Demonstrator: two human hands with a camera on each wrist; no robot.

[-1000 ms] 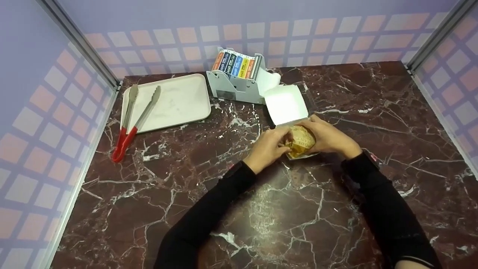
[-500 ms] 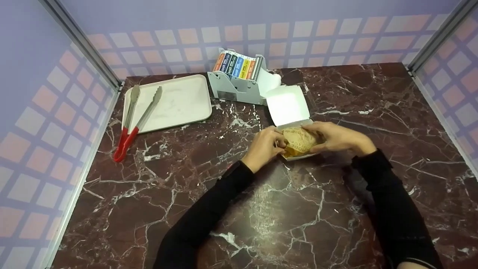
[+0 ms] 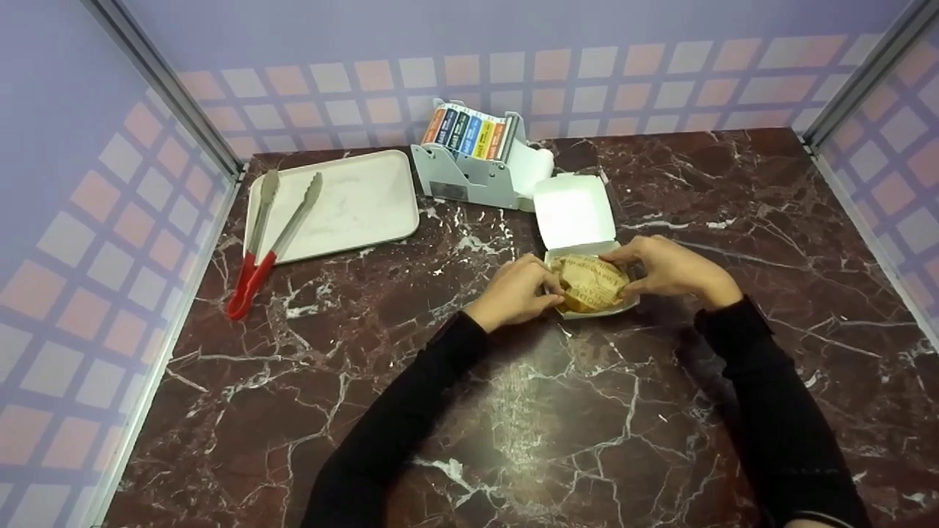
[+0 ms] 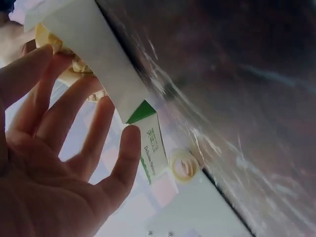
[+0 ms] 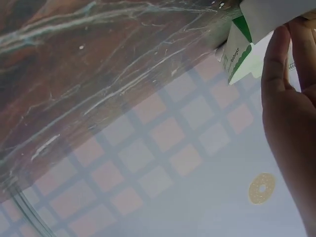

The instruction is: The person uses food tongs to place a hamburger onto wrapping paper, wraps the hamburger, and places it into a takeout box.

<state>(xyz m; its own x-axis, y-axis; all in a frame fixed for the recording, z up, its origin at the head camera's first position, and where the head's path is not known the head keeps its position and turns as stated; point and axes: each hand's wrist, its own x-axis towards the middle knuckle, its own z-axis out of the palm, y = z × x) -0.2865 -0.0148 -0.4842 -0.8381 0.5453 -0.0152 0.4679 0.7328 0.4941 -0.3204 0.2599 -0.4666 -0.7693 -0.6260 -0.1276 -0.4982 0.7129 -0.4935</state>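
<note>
A burger wrapped in printed yellow-brown paper (image 3: 593, 281) sits in a white paper burger box (image 3: 576, 213) whose lid is folded back behind it. My left hand (image 3: 516, 292) holds the wrapper's left side with thumb and fingertips. In the left wrist view, its lower fingers (image 4: 129, 145) lie along the box's outer wall (image 4: 94, 54), while the thumb reaches the yellow paper. Across from it, my right hand (image 3: 671, 273) grips the right side, thumb at the front and fingers at the back. In the right wrist view those fingertips are partly cut off beside the box (image 5: 271, 15).
Behind the box stands a grey metal dispenser (image 3: 469, 176) with colourful label rolls. At the back left, red-handled tongs (image 3: 253, 282) lie partly on a white tray (image 3: 359, 194). Tiled-pattern panels (image 3: 506, 70) border the dark marble table (image 3: 528, 425).
The burger has settled lower and flatter into the box, and more of its wrapper shows. My right hand has moved outward to the right, while the left stays at the wrapper's side.
</note>
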